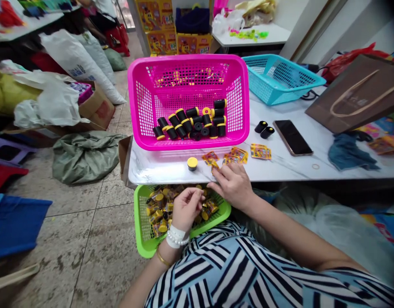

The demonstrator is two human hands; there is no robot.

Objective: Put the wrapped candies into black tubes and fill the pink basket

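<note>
My left hand hovers over the green basket of wrapped black-and-yellow pieces, fingers curled in a pinch; what they hold is too small to make out. My right hand rests at the white table's front edge, fingers bent down on an orange sticker. More orange stickers lie just beyond it. A single black piece with a yellow cap stands left of that hand. The pink basket behind holds several black cylinders with yellow ends.
A phone and two black cylinders lie right of the pink basket. Further back are a blue basket and a brown paper bag. Sacks, bags and plastic stools crowd the tiled floor at left.
</note>
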